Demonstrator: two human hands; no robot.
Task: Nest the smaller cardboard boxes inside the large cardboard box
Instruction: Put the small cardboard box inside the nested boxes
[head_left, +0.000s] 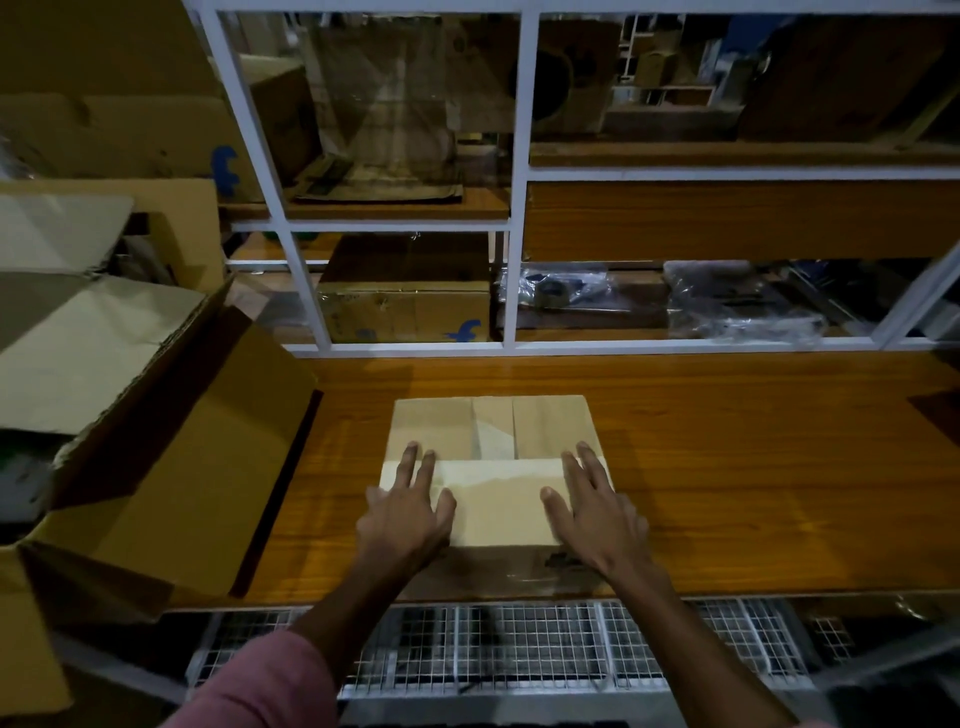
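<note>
A small cardboard box sits near the front edge of the wooden table, its top flaps folded shut. My left hand lies flat on the near flap at the box's left side, fingers spread. My right hand presses flat on the same flap at the right side. Neither hand grips anything. The large cardboard box stands open at the left end of the table, its flaps splayed outward, with pale cardboard showing inside it.
A white-framed shelf unit rises behind the table, holding cardboard boxes and plastic-wrapped items. More cardboard is stacked at the far left. A wire mesh rack runs below the table's front edge.
</note>
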